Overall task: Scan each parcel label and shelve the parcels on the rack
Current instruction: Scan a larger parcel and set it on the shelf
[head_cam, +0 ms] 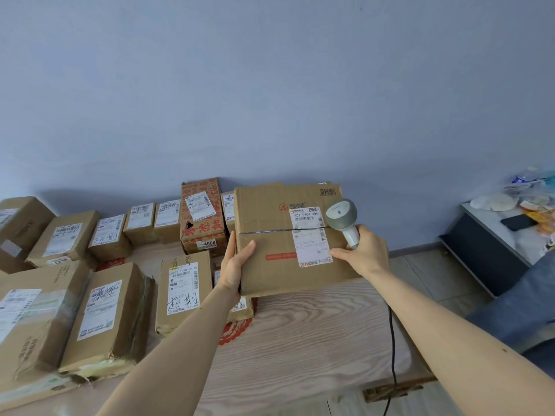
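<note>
1. A person holds a large brown box (288, 238) up over a wooden table (300, 331), just right of centre, lifted clear of the surface.
2. The left hand (237, 265) clasps the box's left edge at nine o'clock — thumb on the front face, fingers hidden behind.
3. The right hand (365, 253) at three o'clock is closed round a grey scanner (342, 219); its forefinger also rests on the box's white label (310, 237). The scanner's cord (392, 349) trails down to six o'clock.
4. More labelled parcels (114, 313) crowd the table from eight to eleven o'clock.
5. The step looks like scanning — the scanner head sits right beside the label.
6. Next, probably: carry the box to the rack, which is not in view.
</note>
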The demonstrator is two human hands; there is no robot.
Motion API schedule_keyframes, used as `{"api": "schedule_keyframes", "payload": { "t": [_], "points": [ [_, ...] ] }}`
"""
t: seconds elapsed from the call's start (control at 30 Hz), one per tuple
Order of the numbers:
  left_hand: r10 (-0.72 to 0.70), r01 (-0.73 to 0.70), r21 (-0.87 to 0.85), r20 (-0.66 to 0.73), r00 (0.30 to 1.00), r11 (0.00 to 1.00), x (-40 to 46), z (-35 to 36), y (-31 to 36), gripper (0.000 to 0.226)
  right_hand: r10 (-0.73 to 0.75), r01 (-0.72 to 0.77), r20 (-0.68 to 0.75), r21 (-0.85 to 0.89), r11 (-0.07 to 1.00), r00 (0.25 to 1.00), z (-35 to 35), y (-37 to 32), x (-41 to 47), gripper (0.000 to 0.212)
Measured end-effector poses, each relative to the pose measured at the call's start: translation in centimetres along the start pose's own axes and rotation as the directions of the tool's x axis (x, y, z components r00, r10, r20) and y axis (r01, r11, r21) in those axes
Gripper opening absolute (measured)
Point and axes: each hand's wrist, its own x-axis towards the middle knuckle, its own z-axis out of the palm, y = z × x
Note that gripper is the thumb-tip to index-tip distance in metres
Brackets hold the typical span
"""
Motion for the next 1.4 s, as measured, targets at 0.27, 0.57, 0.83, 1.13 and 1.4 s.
{"api": "schedule_keyframes", "payload": {
  "t": [0.27,0.57,0.83,1.13,1.4],
  "points": [
    [0.021,-0.02,0.016,-0.034,0.999,1.0,0.8,-0.4,1.2,0.098,-0.063,0.062,0.021,0.066,0.996,0.998,-0.3,-2.5,-0.4,0.043],
    [0.022,-0.022,0.01,-0.022,1.0,1.0,2.0,-0.1,1.5,0.099,-0.056,-0.157,0.391,0.491,0.857,0.918,0.8,-3.5,-2.3,0.023],
    [0.018,-0.018,0.008,-0.002,1.0,1.0,2.8,-0.5,1.6,0.1,-0.072,-0.259,0.43,0.659,0.706,0.9,1.5,-3.0,-2.5,0.03],
    [0.017,-0.017,-0.034,-0.007,1.0,0.999,3.2,-0.7,1.8,0.096,-0.078,-0.264,0.404,0.721,0.64,0.912,1.9,-3.9,-2.7,0.033],
    [0.031,-0.031,-0.033,0.006,0.999,0.999,3.1,-1.0,1.8,0.099,-0.079,-0.276,0.411,0.731,0.624,0.908,2.2,-4.4,-2.8,0.035]
  ]
}}
